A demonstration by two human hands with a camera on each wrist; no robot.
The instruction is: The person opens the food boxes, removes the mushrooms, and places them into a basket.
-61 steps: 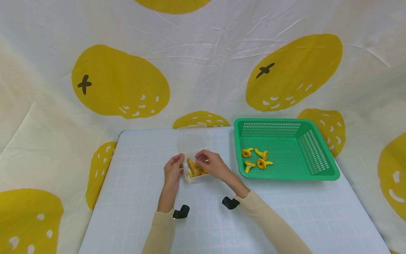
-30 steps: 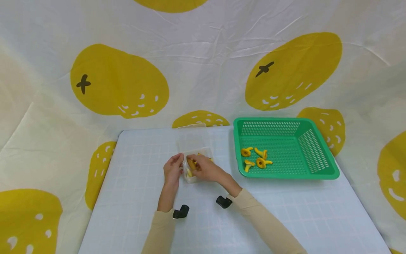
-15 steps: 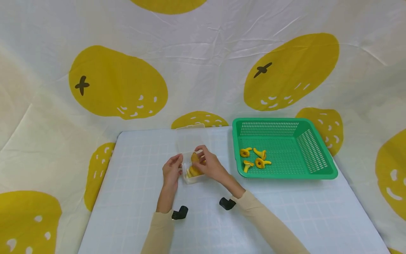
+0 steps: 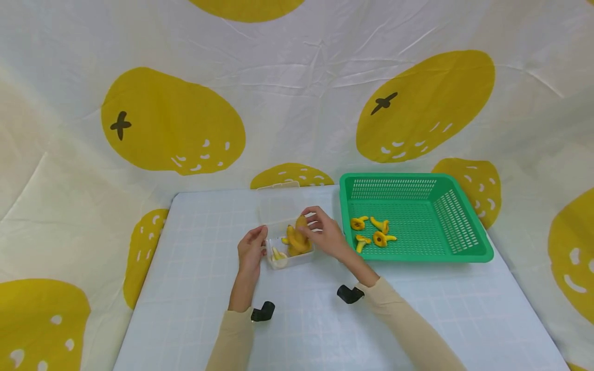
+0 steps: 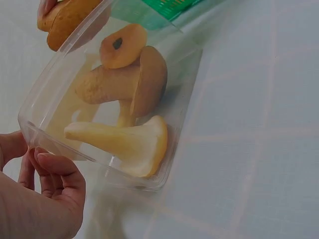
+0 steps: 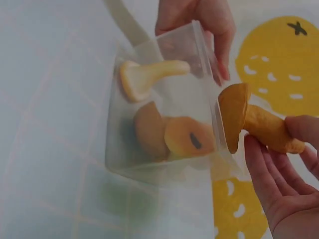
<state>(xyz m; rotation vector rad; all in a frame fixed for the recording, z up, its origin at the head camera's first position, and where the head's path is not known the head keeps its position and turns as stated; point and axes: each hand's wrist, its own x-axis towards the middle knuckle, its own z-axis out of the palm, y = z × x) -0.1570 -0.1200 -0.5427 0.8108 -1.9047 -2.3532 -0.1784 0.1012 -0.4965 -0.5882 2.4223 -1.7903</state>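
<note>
Right hand (image 4: 327,234): fingers (image 6: 264,169) pinching one mushroom (image 6: 251,123) by its stem, just above the box (image 4: 290,250) rim. Left hand (image 4: 252,249): fingers curled against the box's near wall. More mushrooms (image 5: 124,94) inside the box, between both hands.

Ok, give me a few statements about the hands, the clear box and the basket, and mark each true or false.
1. The right hand holds a toy mushroom by its stem. True.
2. The left hand grips the green basket. False: it holds the edge of the clear box.
3. The clear box is empty. False: mushrooms lie inside it.
4. Four mushrooms lie in the green basket. True.
5. The held mushroom is deep inside the basket. False: it is at the rim of the clear box, outside the basket.
</note>
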